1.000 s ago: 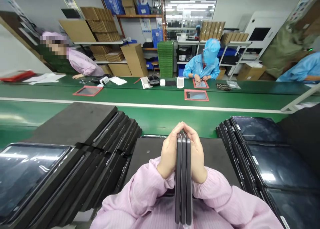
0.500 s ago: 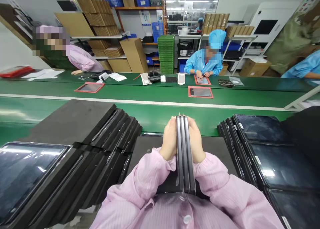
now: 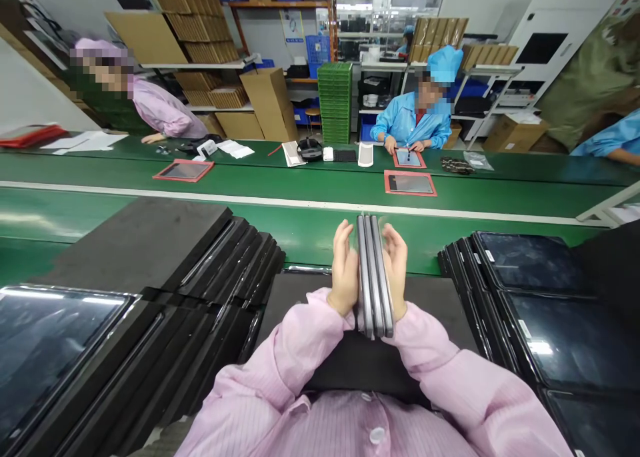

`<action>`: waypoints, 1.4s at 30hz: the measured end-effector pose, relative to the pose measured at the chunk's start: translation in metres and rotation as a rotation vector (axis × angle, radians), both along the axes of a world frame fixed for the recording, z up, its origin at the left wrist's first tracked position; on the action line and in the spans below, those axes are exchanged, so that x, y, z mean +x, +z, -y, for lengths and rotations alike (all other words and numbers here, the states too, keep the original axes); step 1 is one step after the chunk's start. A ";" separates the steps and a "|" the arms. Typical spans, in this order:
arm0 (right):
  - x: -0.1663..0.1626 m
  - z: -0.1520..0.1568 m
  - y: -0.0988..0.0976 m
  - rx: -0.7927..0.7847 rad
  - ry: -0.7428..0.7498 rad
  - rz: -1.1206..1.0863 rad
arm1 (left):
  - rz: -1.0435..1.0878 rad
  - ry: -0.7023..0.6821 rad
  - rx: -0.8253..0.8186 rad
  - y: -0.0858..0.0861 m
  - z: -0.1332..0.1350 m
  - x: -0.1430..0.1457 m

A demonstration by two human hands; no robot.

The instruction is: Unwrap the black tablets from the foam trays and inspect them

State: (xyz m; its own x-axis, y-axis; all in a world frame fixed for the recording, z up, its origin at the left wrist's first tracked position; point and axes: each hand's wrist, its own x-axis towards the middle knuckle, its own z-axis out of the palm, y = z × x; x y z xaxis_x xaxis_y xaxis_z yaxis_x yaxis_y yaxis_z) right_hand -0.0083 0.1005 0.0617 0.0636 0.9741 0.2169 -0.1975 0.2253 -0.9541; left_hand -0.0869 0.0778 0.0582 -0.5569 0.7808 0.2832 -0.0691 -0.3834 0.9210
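Three slim grey tablets (image 3: pixel 374 277) stand on edge, side by side, in front of my chest. Clear film shows at their top corners. My left hand (image 3: pixel 345 270) presses its palm against their left face, fingers pointing up and bent slightly away. On the opposite face lies the palm of my right hand (image 3: pixel 396 267), its blurred fingers lifted a little off the surface. Beneath is a black foam tray (image 3: pixel 295 324); whether the tablets' lower edges touch it I cannot tell.
Stacked black foam trays (image 3: pixel 145 244) rise on my left, with a tablet (image 3: pixel 55 350) on the nearer stack. More trays hold several tablets (image 3: pixel 565 337) at right. Beyond runs a green conveyor belt (image 3: pixel 280 210). Across it, a person in blue (image 3: pixel 417 117) handles a red-framed panel (image 3: pixel 409 158).
The tablets have tilted, their lower ends now farther from my body. My fingers have loosened and spread from their faces, while my palms stay against them. The view has shifted slightly.
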 end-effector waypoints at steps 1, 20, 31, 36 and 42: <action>0.005 0.004 -0.013 0.181 -0.048 0.040 | -0.126 -0.007 0.108 -0.013 0.007 -0.002; 0.032 0.078 0.047 0.276 0.193 -0.046 | -0.230 -0.314 0.252 0.059 0.076 0.022; 0.036 0.086 0.069 0.184 0.177 -0.001 | -0.160 -0.253 0.151 0.078 0.084 0.028; 0.033 0.080 0.079 0.009 0.148 0.056 | 0.006 -0.263 0.035 0.082 0.072 0.033; 0.032 0.077 0.081 -0.095 0.157 0.091 | 0.064 -0.246 -0.030 0.078 0.069 0.035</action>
State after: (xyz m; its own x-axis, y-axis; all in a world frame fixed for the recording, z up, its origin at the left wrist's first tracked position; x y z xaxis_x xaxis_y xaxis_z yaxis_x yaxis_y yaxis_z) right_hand 0.0234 0.0237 0.1431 -0.1067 0.9868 0.1217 -0.1355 0.1068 -0.9850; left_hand -0.0517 0.0083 0.1358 -0.3647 0.9028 0.2281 -0.2156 -0.3202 0.9225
